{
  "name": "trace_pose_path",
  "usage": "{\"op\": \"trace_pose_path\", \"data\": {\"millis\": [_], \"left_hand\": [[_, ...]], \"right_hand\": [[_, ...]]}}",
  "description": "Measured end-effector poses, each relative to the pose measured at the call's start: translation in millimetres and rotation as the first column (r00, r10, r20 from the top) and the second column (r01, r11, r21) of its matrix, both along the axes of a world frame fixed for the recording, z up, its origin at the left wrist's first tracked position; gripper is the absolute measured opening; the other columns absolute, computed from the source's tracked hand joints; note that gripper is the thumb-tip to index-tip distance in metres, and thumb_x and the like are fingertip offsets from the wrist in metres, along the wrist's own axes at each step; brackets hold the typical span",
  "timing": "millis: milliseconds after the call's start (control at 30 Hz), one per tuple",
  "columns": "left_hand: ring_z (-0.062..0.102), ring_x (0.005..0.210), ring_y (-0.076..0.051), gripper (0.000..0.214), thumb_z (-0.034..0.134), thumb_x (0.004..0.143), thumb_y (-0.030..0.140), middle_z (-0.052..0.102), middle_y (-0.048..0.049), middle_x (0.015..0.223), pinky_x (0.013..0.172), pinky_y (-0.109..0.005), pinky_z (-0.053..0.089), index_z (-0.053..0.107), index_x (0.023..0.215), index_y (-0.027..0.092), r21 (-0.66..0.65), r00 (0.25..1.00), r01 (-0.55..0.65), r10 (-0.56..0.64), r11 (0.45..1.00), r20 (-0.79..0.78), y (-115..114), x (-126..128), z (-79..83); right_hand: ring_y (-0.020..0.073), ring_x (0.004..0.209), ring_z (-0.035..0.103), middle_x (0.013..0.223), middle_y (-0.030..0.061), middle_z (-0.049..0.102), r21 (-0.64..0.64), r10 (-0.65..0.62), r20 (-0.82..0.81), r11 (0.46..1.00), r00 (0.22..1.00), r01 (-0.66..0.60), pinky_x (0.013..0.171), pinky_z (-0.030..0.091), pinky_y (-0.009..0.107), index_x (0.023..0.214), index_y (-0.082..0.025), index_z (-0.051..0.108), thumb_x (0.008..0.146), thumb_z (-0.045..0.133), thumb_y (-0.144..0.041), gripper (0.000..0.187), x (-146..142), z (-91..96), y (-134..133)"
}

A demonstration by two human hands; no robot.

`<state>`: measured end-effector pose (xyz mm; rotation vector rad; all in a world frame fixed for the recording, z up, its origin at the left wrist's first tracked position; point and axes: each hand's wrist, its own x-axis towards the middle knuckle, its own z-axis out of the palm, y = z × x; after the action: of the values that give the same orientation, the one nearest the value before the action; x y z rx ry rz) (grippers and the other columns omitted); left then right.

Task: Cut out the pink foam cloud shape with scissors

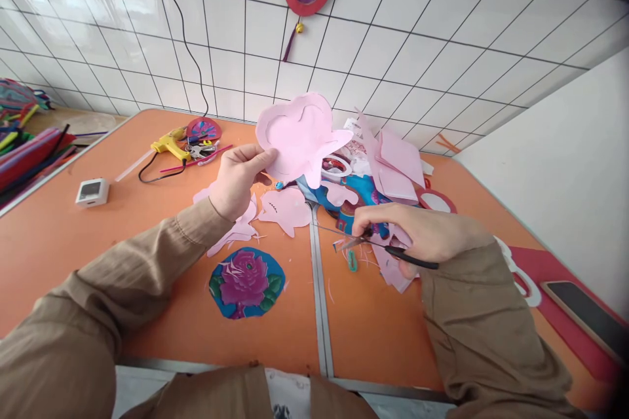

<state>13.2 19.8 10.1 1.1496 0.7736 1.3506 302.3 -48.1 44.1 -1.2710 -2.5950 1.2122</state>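
Observation:
My left hand (pixel 242 177) pinches the lower left edge of a pink felt cutout (pixel 297 137), raised above the table; it has a rounded body and pointed lobes at the lower right. In my right hand (pixel 417 232) is a pair of scissors (pixel 400 254) with black handles, its blades apart and aimed left, away from the cutout. Another pink cutout with small dark stitch-like marks (pixel 285 209) lies below, beside more pink pieces (pixel 240 226). Nearer me rests a round blue fabric piece with a purple rose (pixel 247 283), a few thin pink trimmings on it.
A yellow glue gun (pixel 170 142) with its cord and a small white box (pixel 92 192) are at left. Folded pink sheets (pixel 397 160) and patterned blue fabric (pixel 361 191) pile up behind my right hand. A phone (pixel 584 317) lies on red material at far right.

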Motion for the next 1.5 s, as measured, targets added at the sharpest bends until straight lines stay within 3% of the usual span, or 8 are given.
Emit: {"op": "trace_pose_path", "data": {"millis": [133,200,333,433,700,900,1133,1500], "left_hand": [[0.053,0.049,-0.007,0.023,0.077,0.069,0.029,0.058,0.0016,0.055,0.045,-0.019,0.044,0.064,0.055,0.016,-0.007,0.999,0.035,-0.035,0.999,-0.004,-3,1,-0.4],[0.053,0.049,-0.007,0.024,0.077,0.068,0.030,0.057,0.0016,0.054,0.046,-0.019,0.045,0.064,0.055,0.016,-0.024,0.998,0.058,-0.059,0.998,-0.024,-6,2,-1.4],[0.051,0.046,-0.007,0.026,0.077,0.069,0.031,0.056,0.0015,0.053,0.045,-0.021,0.043,0.063,0.054,0.015,-0.055,0.986,0.134,-0.139,0.989,-0.087,-13,6,-4.3],[0.051,0.047,-0.007,0.028,0.075,0.071,0.031,0.056,0.0008,0.052,0.044,-0.020,0.041,0.062,0.053,0.015,-0.083,0.966,0.206,-0.216,0.975,-0.141,-19,9,-5.1],[0.049,0.048,-0.007,0.025,0.074,0.071,0.029,0.057,-0.0003,0.052,0.046,-0.020,0.041,0.065,0.053,0.013,-0.117,0.908,0.284,-0.306,0.952,-0.284,-21,9,-0.6],[0.049,0.046,-0.007,0.027,0.075,0.070,0.030,0.058,-0.0010,0.049,0.045,-0.020,0.040,0.064,0.052,0.013,-0.136,0.855,0.356,-0.381,0.925,-0.351,-25,11,0.3],[0.057,0.052,-0.011,0.021,0.070,0.072,0.028,0.063,-0.0047,0.054,0.048,-0.021,0.045,0.069,0.057,0.013,-0.196,0.777,0.445,-0.486,0.874,-0.399,-27,10,0.3],[0.037,0.044,-0.006,0.034,0.070,0.067,0.022,0.042,0.0021,0.044,0.039,-0.018,0.029,0.049,0.041,0.016,-0.225,0.699,0.516,-0.558,0.827,-0.446,-29,12,5.7]], "right_hand": [[0.0212,0.074,0.061,0.086,0.0070,0.063,-0.170,-0.114,-0.411,0.984,0.905,0.047,0.071,0.051,0.039,0.095,-0.022,0.060,0.067,0.075,-0.067,0.056,-1,-5.2,-2],[0.0234,0.075,0.063,0.083,0.0065,0.064,-0.079,-0.330,-0.623,0.929,0.709,0.363,0.071,0.051,0.041,0.097,-0.025,0.061,0.070,0.078,-0.059,0.047,-11,-9.0,-3],[0.0203,0.081,0.064,0.081,-0.0005,0.062,-0.033,-0.378,-0.834,0.762,0.402,0.646,0.071,0.049,0.035,0.100,-0.029,0.058,0.074,0.075,-0.039,0.032,-39,-14.0,-4],[0.0201,0.083,0.065,0.076,-0.0007,0.060,-0.077,-0.383,-0.882,0.694,0.276,0.716,0.066,0.048,0.032,0.098,-0.026,0.061,0.073,0.073,-0.027,0.028,-51,-15.0,-7],[0.0112,0.063,0.058,0.073,-0.0029,0.064,-0.156,-0.488,-0.843,0.624,0.226,0.765,0.056,0.045,0.025,0.092,-0.021,0.061,0.064,0.075,-0.011,0.033,-50,-19.4,-3],[0.0094,0.051,0.044,0.066,-0.0064,0.057,-0.110,-0.510,-0.804,0.632,0.305,0.767,0.045,0.038,0.024,0.091,-0.025,0.058,0.065,0.079,-0.020,0.033,-54,-22.1,-2],[0.0176,0.074,0.063,0.079,-0.0025,0.062,-0.137,-0.571,-0.740,0.646,0.355,0.751,0.058,0.050,0.029,0.090,-0.029,0.056,0.064,0.080,-0.028,0.035,-59,-24.5,-3],[0.0151,0.065,0.057,0.073,-0.0025,0.061,-0.119,-0.578,-0.661,0.710,0.479,0.694,0.052,0.047,0.027,0.088,-0.027,0.064,0.062,0.079,-0.024,0.030,-64,-22.0,-7]]}}
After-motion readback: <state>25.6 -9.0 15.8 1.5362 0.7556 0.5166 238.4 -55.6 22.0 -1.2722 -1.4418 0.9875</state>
